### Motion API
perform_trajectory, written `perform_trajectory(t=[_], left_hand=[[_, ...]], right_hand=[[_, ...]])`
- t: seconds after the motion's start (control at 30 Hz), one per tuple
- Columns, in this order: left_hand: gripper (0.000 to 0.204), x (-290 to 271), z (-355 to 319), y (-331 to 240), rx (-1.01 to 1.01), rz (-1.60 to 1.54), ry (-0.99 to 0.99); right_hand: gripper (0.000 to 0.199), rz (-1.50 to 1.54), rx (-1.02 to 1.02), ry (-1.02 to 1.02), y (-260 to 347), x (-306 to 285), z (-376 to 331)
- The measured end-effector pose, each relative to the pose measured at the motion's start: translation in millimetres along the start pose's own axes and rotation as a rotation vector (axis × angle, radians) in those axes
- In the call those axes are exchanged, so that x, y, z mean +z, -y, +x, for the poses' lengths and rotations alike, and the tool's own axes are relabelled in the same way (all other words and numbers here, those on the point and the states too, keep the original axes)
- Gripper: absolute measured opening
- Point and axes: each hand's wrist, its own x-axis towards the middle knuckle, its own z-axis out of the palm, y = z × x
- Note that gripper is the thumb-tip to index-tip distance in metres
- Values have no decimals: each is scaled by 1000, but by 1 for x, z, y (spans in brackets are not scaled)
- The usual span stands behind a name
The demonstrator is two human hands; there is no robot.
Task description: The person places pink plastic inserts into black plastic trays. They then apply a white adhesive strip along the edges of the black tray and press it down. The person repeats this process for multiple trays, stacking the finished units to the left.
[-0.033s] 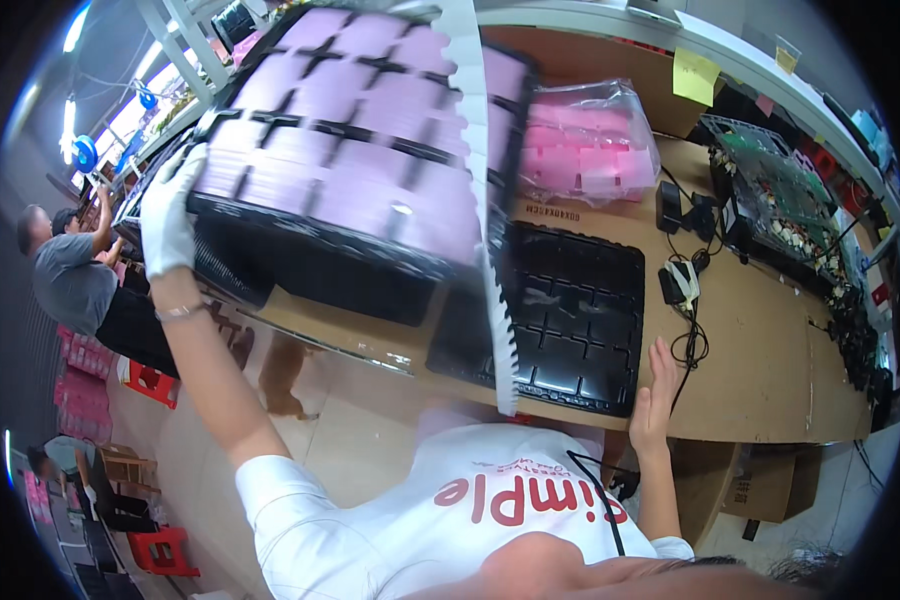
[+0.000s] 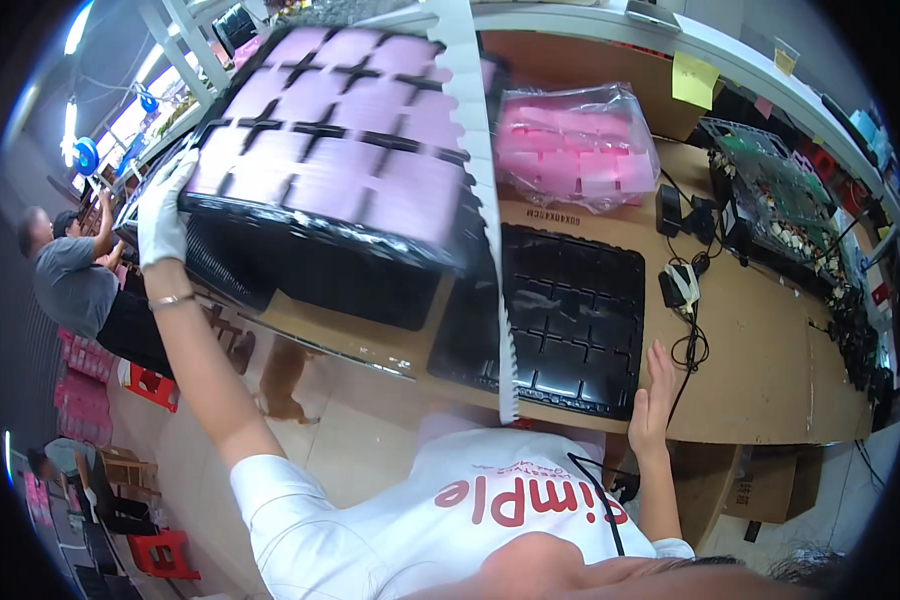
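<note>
My left hand [image 2: 163, 215], in a white glove, grips the left edge of a black compartment tray [image 2: 320, 130]. Flat pale-pink pieces fill its compartments, and the tray is blurred by motion. Under it shows a dark stack [image 2: 340, 285] of what look like more black trays. My right hand [image 2: 654, 395] is bare, fingers stretched out and together, at the right front corner of a black tray [image 2: 580, 310] without pieces, lying on the brown work surface; whether it touches the tray I cannot tell. A white strip with a notched edge [image 2: 485, 190] crosses in front of both trays.
A clear bag of pink pieces [image 2: 580, 145] lies behind the unfilled tray. To the right are a cable with a plug [image 2: 682, 285] and a rack of green circuit boards [image 2: 780, 190]. People [image 2: 75, 265] stand at the far left, near red stools [image 2: 160, 555].
The filled tray has shifted slightly left, its right side drawing back from the bag of pink pieces. My left hand has shifted slightly with it; my right hand stays nearly still.
</note>
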Motion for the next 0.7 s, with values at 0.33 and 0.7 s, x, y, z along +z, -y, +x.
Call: perform_trajectory(t=[0.33,0.7], left_hand=[[43,-93,111,69,123,939,70],[49,150,-48,-43,557,821,696]], right_hand=[[50,69,12,70,22,13,17],[47,78,-101,148,42,22,42]])
